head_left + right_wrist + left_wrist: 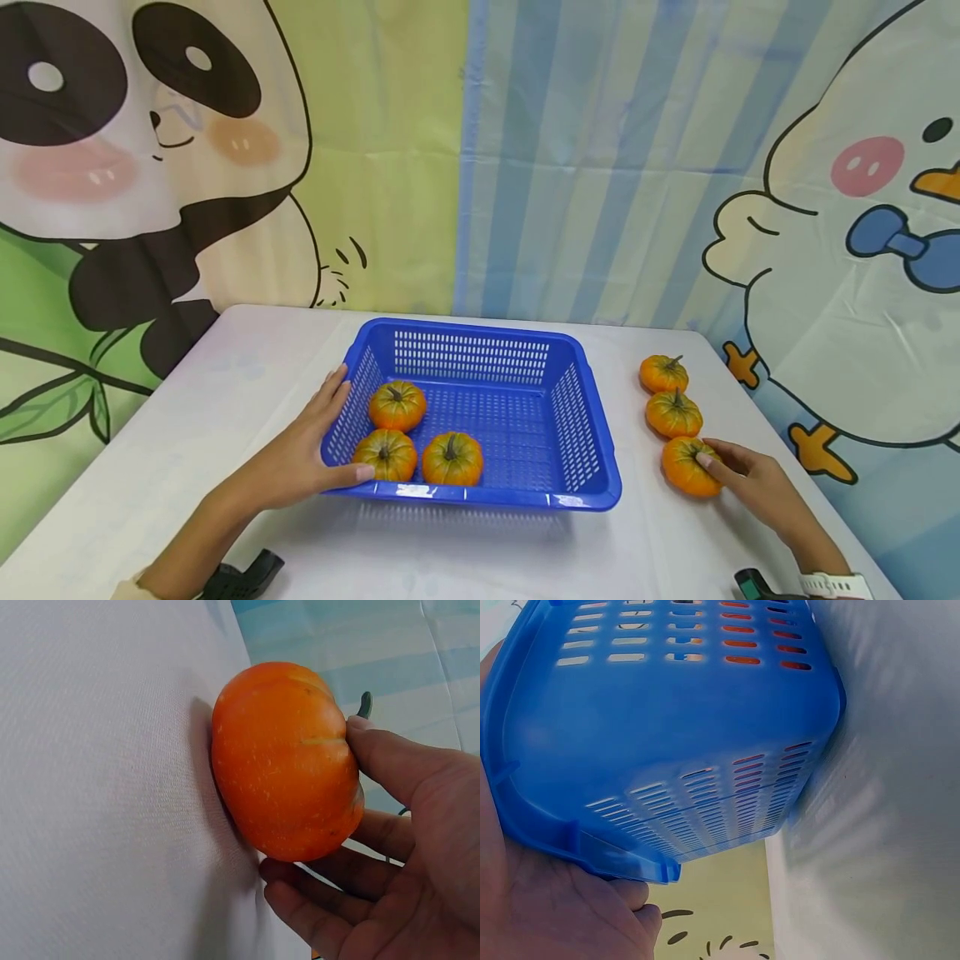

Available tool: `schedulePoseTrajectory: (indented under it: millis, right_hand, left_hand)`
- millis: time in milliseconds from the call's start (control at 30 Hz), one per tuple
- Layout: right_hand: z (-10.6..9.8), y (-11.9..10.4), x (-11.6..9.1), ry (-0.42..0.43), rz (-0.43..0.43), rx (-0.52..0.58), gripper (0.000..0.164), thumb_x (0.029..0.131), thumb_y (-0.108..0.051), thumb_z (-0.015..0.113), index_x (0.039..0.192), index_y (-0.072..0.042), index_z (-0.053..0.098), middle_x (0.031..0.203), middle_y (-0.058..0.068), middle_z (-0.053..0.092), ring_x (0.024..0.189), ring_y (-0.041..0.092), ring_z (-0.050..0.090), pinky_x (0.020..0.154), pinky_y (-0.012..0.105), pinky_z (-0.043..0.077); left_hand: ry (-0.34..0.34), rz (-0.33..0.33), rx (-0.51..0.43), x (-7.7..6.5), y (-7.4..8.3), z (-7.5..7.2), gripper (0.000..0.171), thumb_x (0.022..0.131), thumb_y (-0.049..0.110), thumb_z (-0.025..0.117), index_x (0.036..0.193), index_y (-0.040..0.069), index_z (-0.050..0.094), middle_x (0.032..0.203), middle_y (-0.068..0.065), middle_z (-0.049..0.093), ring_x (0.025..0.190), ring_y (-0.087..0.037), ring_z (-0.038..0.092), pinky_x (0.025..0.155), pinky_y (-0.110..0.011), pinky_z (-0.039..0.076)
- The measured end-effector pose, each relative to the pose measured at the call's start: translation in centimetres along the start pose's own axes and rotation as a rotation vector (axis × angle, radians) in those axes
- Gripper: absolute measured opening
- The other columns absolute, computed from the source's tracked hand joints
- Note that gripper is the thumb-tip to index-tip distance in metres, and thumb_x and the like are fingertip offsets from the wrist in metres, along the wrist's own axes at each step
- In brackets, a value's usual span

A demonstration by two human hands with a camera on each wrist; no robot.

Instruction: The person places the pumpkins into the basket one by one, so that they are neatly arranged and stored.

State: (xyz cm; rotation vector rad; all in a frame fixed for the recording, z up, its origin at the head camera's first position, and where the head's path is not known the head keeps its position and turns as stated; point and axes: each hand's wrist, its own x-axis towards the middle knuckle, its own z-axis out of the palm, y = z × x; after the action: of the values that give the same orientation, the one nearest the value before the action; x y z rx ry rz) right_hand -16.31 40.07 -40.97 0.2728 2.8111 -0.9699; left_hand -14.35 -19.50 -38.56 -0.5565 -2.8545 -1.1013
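Observation:
At the basket's near left corner, my left hand (pixel 300 454) holds the blue plastic basket (pixel 517 495), thumb over the front rim and fingers along the left side. The left wrist view shows the palm against the outside of the rim (pixel 577 851). Inside the basket are three small orange pumpkins: one behind (pixel 397 406), one at the near left (pixel 385 456) and one to its right (pixel 452 459). My right hand (pixel 757 487) grips another pumpkin (pixel 686 468) at the right, thumb on top near the stem (pixel 365 705), fingers round its far side.
Two more pumpkins, a nearer one (pixel 674 414) and a farther one (pixel 663 374), sit in a row beyond the gripped one, right of the basket. A white cloth covers the table (pixel 300 354). Printed curtains (pixel 570 167) with a panda and a duck hang behind.

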Motion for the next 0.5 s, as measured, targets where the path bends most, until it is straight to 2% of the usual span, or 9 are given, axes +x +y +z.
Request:
schedulePoseTrajectory:
  millis: [300,500]
  right_hand:
    - [0.17,-0.18,-0.36,-0.002,-0.050,0.028,0.088,0.087,-0.063,0.059,0.141,0.005,0.045,0.140,0.032,0.044,0.115,0.044,0.052,0.089,0.053,0.050]
    - [0.28,-0.09,-0.47,-0.002,-0.066,0.057,0.083,0.087,-0.057,0.064,0.139,0.005,0.048,0.139,0.031,0.045,0.116,0.046,0.052,0.089,0.050,0.051]
  left_hand:
    - [0.003,0.003,-0.001,-0.03,0.11,-0.09,0.113,0.076,0.051,0.075,0.155,0.000,0.011,0.162,-0.008,-0.007,0.146,-0.041,0.000,0.104,-0.071,0.017]
    - [0.001,0.005,-0.004,-0.03,0.09,-0.08,0.113,0.077,0.051,0.075,0.155,0.000,0.011,0.162,-0.009,-0.007,0.146,-0.040,0.000,0.104,-0.071,0.017]
